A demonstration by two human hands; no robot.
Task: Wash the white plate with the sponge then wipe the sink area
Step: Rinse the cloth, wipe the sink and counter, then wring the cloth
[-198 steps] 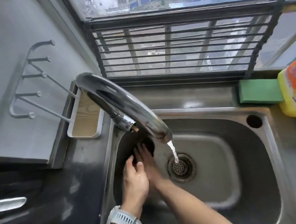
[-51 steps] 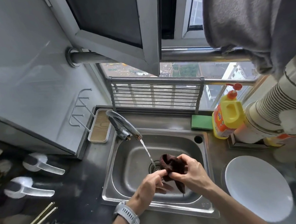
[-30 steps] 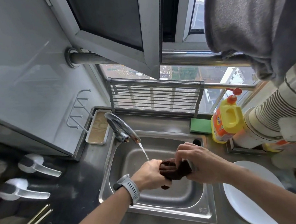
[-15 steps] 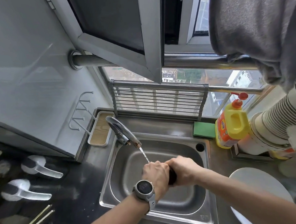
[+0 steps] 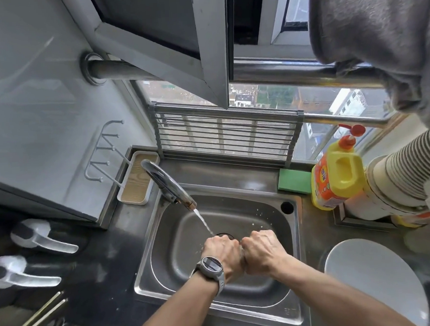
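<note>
White plate [image 5: 371, 274] on counter right of sink [image 5: 298, 258]; green sponge [image 5: 294, 181] behind sink. Left hand [image 5: 222, 252], right hand [image 5: 262, 251] fisted together over basin; contents hidden. Risk: running tap [image 5: 167, 184] splashing counter.

Sponge [image 5: 294, 184] behind sink [image 5: 295, 315], plate [image 5: 374, 276] right — bottle [image 5: 337, 179] beside sponge

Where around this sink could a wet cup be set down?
Bare steel ledge behind the basin, between faucet and green sponge. Dark counter left of the sink is also free. The right side is crowded: detergent bottle, stacked cups, white plate.
</note>
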